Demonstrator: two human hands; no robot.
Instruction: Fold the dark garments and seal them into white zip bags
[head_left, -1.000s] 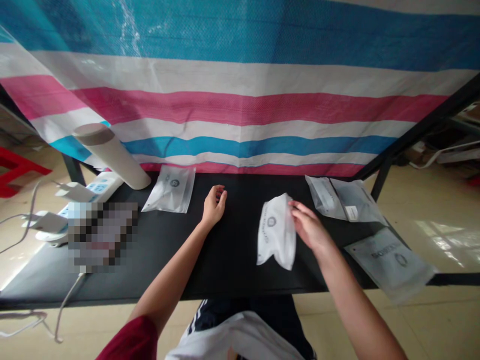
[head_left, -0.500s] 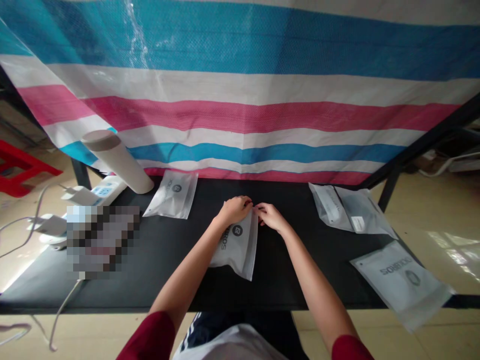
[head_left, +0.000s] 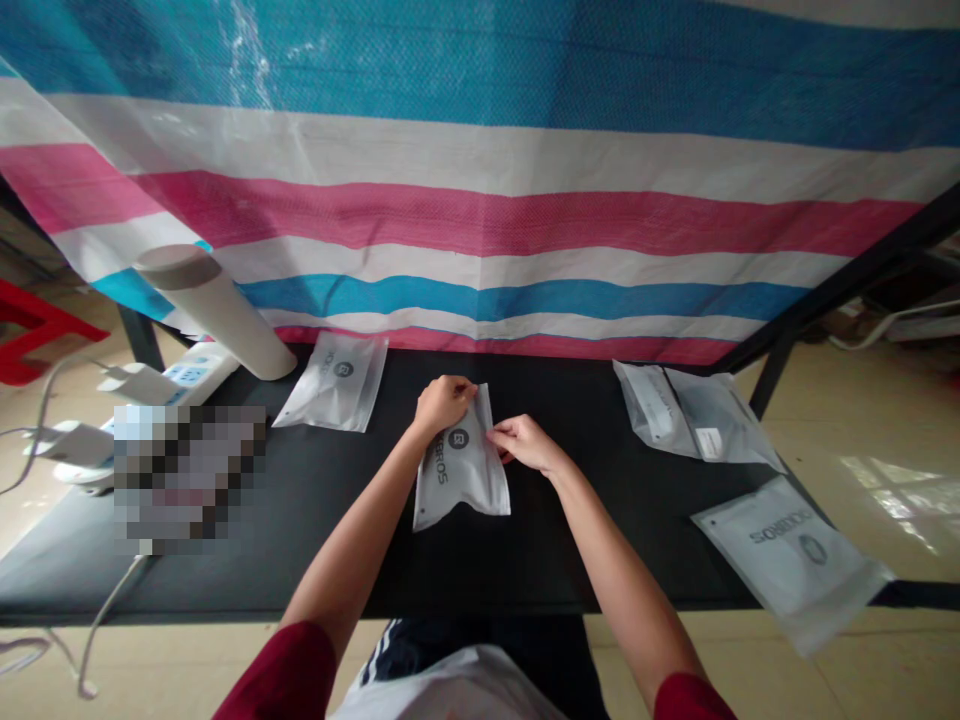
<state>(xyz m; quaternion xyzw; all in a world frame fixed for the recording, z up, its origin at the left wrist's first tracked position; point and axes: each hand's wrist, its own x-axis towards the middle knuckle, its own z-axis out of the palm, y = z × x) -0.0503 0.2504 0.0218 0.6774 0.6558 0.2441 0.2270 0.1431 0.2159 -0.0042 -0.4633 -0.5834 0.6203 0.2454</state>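
A frosted plastic zip bag [head_left: 469, 485] with dark printed lettering and a round logo lies in front of me on the black table. My left hand [head_left: 444, 404] is closed on the bag's far end, its fingers curled at the top edge. The thumb and fingers of my right hand [head_left: 523, 443] pinch the bag's right edge, about halfway along. What the bag contains is hidden by the frosted plastic.
Similar bags lie at the back left [head_left: 334, 382], back right [head_left: 694, 415] and right edge [head_left: 793, 560], the last overhanging. A white bottle [head_left: 225, 315], a power strip [head_left: 202, 370] with chargers and a blurred-out device [head_left: 191, 475] occupy the left. A striped sheet [head_left: 480, 220] hangs behind.
My right hand has slid toward me down the bag's right edge, away from my left hand. The bag has turned slightly, and its near end lies flatter.
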